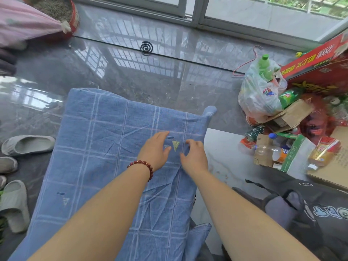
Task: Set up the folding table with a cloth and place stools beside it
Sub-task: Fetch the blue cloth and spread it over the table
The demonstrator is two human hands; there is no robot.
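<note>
Blue checked cotton cloth [105, 155] is spread flat across the centre and lower left of the frame, covering the table beneath. Left hand [155, 150], red bead bracelet [143, 166] at the wrist, lies palm-down and open on it. Right hand [194, 157] hovers just beside, fingers loosely curled, gripping nothing. Grey slippers [28, 145] lie at the left edge.

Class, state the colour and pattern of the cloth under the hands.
Blue cloth with a pale checked grid of lines, clearest in the head view.
</note>
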